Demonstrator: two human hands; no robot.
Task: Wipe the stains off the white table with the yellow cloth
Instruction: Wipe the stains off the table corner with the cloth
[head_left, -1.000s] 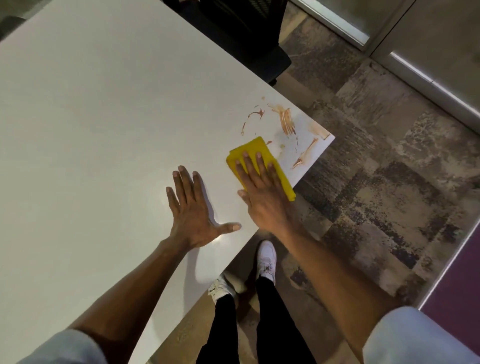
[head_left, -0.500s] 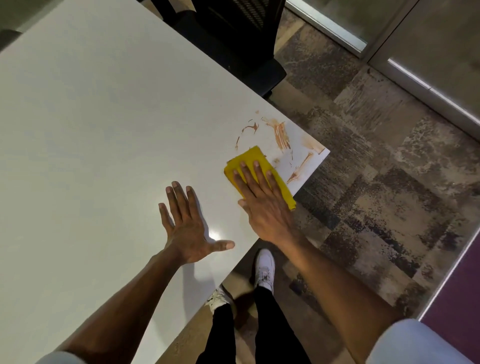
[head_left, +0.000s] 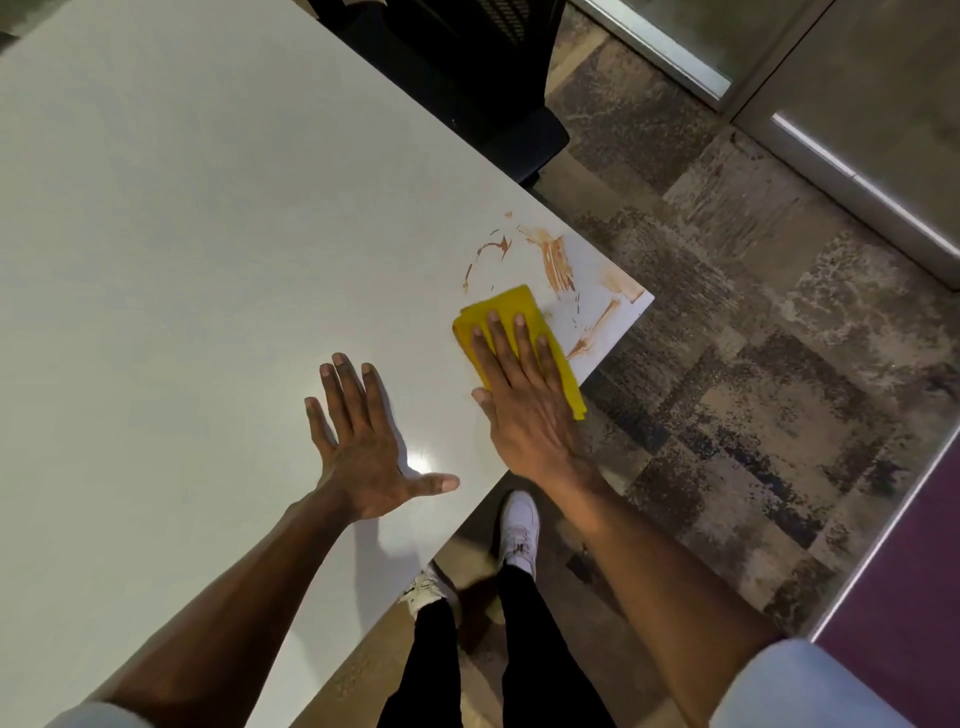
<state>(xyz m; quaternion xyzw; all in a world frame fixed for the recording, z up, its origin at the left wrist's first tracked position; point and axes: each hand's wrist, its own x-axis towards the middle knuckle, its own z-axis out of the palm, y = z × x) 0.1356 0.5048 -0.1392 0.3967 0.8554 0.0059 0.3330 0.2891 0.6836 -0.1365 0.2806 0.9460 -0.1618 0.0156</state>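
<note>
Barely anything has moved in the last second: the right hand (head_left: 524, 410) and the yellow cloth (head_left: 509, 301) under it have crept a shade closer to the stains (head_left: 556, 257), and the left hand (head_left: 363, 447) stays planted where it was

From where I stand, the right hand lies flat on the folded cloth with its fingers straight and close together, pressing it down on the white tabletop (head_left: 208, 234) rather than gripping it. The cloth sits near the right-hand corner of the tabletop, against the edge nearest the person, and its near end seems to reach just past that edge. The brown-orange stains are smeared between the cloth and the corner, some streaks just beyond the cloth's far end and others beside it towards the edge. The left hand rests palm down on the bare tabletop, fingers spread and thumb out wide, holding nothing, apart from the cloth

A dark chair (head_left: 467, 78) stands at the far edge. Below the near edge are white shoes (head_left: 519, 525) and black trousers on a mottled carpet (head_left: 753, 338)
</note>
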